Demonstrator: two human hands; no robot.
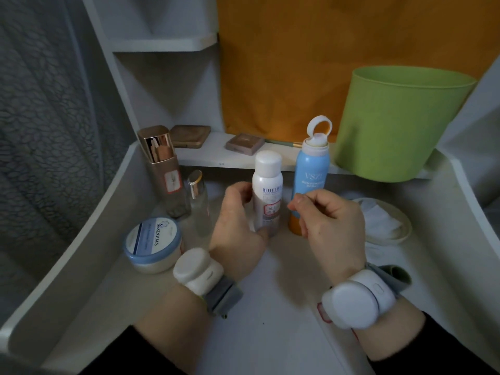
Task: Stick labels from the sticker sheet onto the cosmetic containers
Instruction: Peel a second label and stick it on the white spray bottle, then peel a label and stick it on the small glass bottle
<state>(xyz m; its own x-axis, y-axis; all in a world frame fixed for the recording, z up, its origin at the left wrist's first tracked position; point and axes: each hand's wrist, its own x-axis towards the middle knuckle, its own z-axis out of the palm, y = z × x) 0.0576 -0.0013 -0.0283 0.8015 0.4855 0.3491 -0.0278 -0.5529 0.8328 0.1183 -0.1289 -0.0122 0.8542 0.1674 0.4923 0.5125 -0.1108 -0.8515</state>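
Note:
My left hand (238, 226) wraps around the lower part of an upright white bottle (267, 185) that bears a red-bordered label (271, 208). Just right of that bottle, my right hand (330, 223) hovers with its fingers curled and pinched together; I cannot tell whether anything is between them. A blue spray bottle (311, 169) with an orange base stands behind the right hand. The tall brown bottle (166, 169) on the left also carries a red-bordered label. A small clear bottle (200, 201) and a blue-lidded jar (153, 243) stand on the left. The sticker sheet (324, 313) peeks out under my right wrist.
A green bucket (400, 123) stands on the back shelf at right. Two brown compacts (190, 136) (244, 144) lie on that shelf. A dish with white pads (384, 221) sits right of my right hand. White raised walls (81, 226) border the tabletop on both sides.

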